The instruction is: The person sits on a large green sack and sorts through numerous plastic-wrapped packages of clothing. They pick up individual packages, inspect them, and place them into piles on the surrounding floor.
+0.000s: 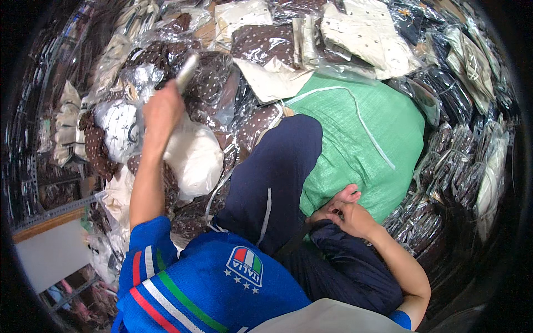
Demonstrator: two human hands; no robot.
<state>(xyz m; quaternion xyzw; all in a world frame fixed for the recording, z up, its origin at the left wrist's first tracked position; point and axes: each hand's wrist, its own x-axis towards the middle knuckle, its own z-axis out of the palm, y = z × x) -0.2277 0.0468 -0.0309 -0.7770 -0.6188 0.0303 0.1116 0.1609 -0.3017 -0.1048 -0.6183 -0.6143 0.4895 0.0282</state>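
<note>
My left hand (163, 107) is raised over the pile of bagged clothes, closed around a short pale cylindrical thing (188, 70). Motion blurs it too much to name more exactly. Beneath that hand are a white plastic-wrapped bundle (195, 160) and a white printed cloth bundle (118, 131). My right hand (354, 218) rests at my bare foot (346, 195), fingers curled with thumb and fingertips close together. Whether anything small is between them cannot be seen. A large green woven sack (374, 125) lies before me, with a white strap (360, 112) across it.
Brown polka-dot garments (264, 41) in clear bags and cream dotted garments (362, 35) are heaped ahead. Plastic-bagged clothes (449, 162) are stacked at the right. A metal-edged shelf (54, 212) stands at the left. My bent knee (287, 141) rises in the middle.
</note>
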